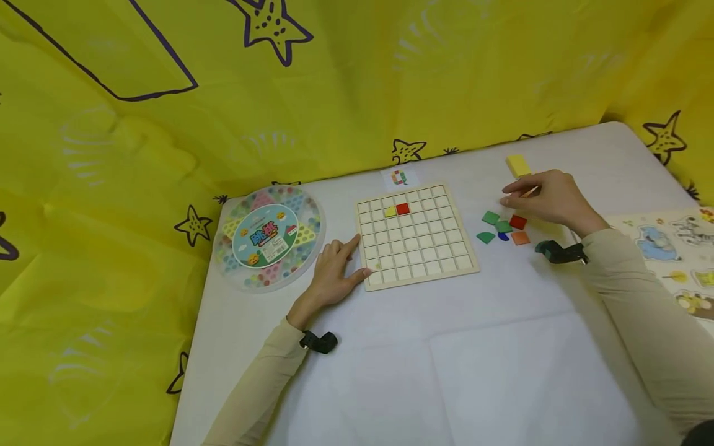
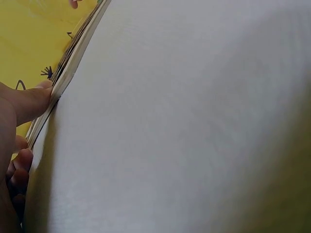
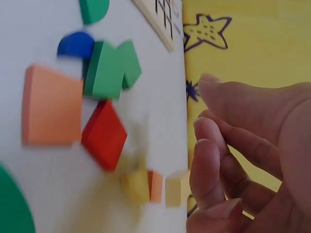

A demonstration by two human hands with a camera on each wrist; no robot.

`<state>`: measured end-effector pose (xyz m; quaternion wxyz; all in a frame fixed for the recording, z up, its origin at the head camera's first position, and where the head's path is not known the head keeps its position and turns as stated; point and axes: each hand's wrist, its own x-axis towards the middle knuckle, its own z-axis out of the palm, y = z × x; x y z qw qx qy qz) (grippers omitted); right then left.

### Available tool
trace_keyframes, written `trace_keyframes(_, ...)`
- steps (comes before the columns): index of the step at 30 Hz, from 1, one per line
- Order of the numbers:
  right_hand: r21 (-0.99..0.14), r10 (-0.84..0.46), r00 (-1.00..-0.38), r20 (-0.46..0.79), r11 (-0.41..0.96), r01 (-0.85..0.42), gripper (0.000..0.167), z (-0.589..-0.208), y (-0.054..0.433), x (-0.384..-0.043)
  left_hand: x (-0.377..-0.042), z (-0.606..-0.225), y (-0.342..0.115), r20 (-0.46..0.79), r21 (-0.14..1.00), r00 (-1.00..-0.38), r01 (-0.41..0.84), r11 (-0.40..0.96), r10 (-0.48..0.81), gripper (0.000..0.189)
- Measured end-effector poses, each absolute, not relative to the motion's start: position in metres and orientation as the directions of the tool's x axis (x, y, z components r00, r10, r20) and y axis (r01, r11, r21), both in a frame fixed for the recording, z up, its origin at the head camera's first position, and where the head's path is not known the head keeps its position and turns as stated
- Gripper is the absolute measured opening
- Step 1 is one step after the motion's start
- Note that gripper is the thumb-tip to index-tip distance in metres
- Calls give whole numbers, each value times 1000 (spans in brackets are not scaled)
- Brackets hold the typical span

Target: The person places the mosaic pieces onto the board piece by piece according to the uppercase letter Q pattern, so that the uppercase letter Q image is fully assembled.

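Observation:
A wooden grid board [image 1: 418, 238] lies on the table, with a yellow piece [image 1: 390, 212] and a red square [image 1: 403, 209] side by side in its upper cells. My left hand [image 1: 333, 269] touches the board's left edge, thumb and index finger spread along it. To the right, my right hand [image 1: 549, 195] hovers with loosely bent fingers; nothing shows between thumb and fingertips in the right wrist view. Below it lie green pieces [image 3: 104, 70], a blue piece [image 3: 76, 44], a red piece [image 3: 105, 137] and an orange piece [image 3: 52, 107]. Yellow blocks [image 1: 519, 165] lie beyond that hand.
A round Chinese checkers set [image 1: 307, 248] under a clear cover lies left of the board. Behind the board is a small pattern card [image 1: 399, 178]. An animal picture board [image 1: 669, 266] lies at the right, partly behind the right arm. A yellow cloth [image 1: 346, 111] hangs behind the table.

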<state>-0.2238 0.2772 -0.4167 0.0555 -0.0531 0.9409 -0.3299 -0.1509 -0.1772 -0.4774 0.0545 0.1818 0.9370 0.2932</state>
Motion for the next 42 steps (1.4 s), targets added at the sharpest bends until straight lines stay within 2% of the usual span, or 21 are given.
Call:
trace_keyframes(4, -615, -88, -993, -79, 789, -20, 48, -419, 290, -218, -152, -479, -178, 17, 576, -930, 309, 756, 367, 80)
trace_keyframes(10, -587, 8, -988, -156, 804, 99, 60, -424, 296, -208, -152, -479, -178, 35, 575, -928, 323, 752, 371, 79)
trace_keyframes(15, -571, 37, -979, -202, 807, 148, 66, -430, 299, -206, -150, -478, -178, 28, 572, -928, 319, 756, 370, 79)
trace_keyframes(20, -568, 21, -981, -192, 813, 128, 58, -435, 300, -208, -151, -479, -178, 24, 577, -929, 314, 754, 368, 79)
trace_keyframes(26, -572, -73, -982, -177, 819, 42, 43, -438, 299, -213, -150, -479, -178, 23, 577, -929, 314, 754, 370, 80)
trace_keyframes(36, -563, -104, -982, -155, 826, 1, 46, -440, 299, -215, -150, -481, -178, 27, 574, -930, 315, 756, 367, 80)
trace_keyframes(42, -508, -170, -960, -223, 861, -34, 41, -436, 296, -218, -150, -481, -179, 24, 579, -929, 313, 753, 369, 80)
